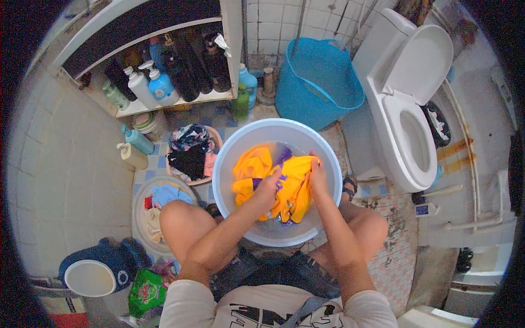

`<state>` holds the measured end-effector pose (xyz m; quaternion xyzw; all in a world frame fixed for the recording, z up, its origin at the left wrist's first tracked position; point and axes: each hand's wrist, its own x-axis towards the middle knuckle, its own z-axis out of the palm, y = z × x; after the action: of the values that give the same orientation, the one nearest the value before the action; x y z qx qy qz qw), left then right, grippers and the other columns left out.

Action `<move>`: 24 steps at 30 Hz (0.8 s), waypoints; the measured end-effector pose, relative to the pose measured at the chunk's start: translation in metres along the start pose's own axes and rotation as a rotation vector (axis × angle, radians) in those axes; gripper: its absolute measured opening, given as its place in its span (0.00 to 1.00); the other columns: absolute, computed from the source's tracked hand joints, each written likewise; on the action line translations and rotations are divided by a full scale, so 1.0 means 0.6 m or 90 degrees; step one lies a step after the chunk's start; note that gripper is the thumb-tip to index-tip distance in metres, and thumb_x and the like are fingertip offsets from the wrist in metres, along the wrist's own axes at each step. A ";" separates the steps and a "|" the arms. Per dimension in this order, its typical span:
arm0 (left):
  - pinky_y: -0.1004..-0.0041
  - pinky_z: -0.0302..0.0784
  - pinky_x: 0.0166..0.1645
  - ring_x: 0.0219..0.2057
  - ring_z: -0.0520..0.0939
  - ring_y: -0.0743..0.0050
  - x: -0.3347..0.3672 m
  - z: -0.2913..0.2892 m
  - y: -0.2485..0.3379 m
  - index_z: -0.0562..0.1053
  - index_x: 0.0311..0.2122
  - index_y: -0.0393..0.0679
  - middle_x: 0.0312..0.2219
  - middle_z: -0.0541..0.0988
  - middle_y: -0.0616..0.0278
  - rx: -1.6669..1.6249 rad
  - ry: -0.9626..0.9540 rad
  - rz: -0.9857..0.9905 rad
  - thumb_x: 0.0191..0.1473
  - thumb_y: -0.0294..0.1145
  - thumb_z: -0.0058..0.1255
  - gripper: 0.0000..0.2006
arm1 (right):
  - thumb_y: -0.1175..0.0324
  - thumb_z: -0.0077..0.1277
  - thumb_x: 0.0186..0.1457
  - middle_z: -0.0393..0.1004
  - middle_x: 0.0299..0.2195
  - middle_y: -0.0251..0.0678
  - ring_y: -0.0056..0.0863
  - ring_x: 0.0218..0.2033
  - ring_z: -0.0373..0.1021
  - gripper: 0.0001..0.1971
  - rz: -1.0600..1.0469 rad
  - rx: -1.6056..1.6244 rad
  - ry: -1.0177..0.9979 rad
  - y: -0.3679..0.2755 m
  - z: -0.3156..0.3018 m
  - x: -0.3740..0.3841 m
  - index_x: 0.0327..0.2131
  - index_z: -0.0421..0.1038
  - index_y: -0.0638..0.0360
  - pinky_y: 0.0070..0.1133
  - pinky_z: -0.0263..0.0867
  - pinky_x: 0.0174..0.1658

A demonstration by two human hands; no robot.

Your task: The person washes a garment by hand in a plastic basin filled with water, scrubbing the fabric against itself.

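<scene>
A yellow garment with purple trim (295,191) lies bunched up in a round pale-blue basin (220,199) between my knees, with some water in the basin. My left hand (266,192) is closed over the middle of the cloth, at a purple-edged part. At the cloth's right side, my right hand (318,179) grips its upper right corner and lifts it a little. The ends of the fingers are partly hidden by the fabric. Other yellow folds rest in the basin's left half.
Left of the basin stand a pink basin (219,143) and a translucent basin (136,218), both holding clothes. A shelf (175,104) with bottles stands behind them. Beyond my basin are a blue tub (317,82) and, to the right, a toilet (407,126). A green bag (146,292) lies lower left.
</scene>
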<state>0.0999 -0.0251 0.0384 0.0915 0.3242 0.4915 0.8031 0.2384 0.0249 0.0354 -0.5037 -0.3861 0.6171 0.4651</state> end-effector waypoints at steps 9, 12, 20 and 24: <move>0.69 0.66 0.50 0.45 0.71 0.70 0.015 -0.037 -0.022 0.60 0.51 0.44 0.44 0.69 0.62 -0.001 0.006 0.082 0.57 0.45 0.31 0.21 | 0.57 0.32 0.58 0.48 0.57 0.43 0.35 0.58 0.45 0.23 -0.337 -0.395 -0.163 0.061 0.055 -0.047 0.52 0.55 0.61 0.27 0.39 0.59; 0.70 0.64 0.51 0.47 0.70 0.69 -0.022 0.021 -0.005 0.60 0.51 0.43 0.46 0.68 0.60 -0.004 -0.010 0.010 0.57 0.44 0.31 0.21 | 0.59 0.31 0.58 0.52 0.55 0.46 0.39 0.58 0.45 0.22 -0.117 -0.253 -0.086 0.049 -0.017 0.021 0.51 0.57 0.61 0.27 0.37 0.59; 0.67 0.65 0.51 0.48 0.69 0.69 0.022 -0.094 0.009 0.62 0.48 0.43 0.46 0.68 0.59 -0.113 0.057 0.079 0.58 0.47 0.28 0.21 | 0.63 0.29 0.58 0.47 0.57 0.44 0.35 0.59 0.43 0.22 -0.298 -0.488 -0.243 0.033 0.095 -0.092 0.55 0.49 0.61 0.25 0.40 0.59; 0.67 0.64 0.51 0.47 0.69 0.68 -0.027 0.017 0.015 0.61 0.50 0.43 0.46 0.68 0.60 -0.044 0.110 0.010 0.58 0.46 0.28 0.21 | 0.63 0.30 0.59 0.54 0.54 0.43 0.37 0.56 0.51 0.22 -0.322 -0.364 -0.165 0.008 0.075 -0.061 0.55 0.51 0.60 0.27 0.44 0.58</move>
<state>0.0948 -0.0326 0.0572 0.0237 0.3748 0.5146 0.7708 0.1959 -0.0120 0.0490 -0.4205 -0.7094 0.4092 0.3906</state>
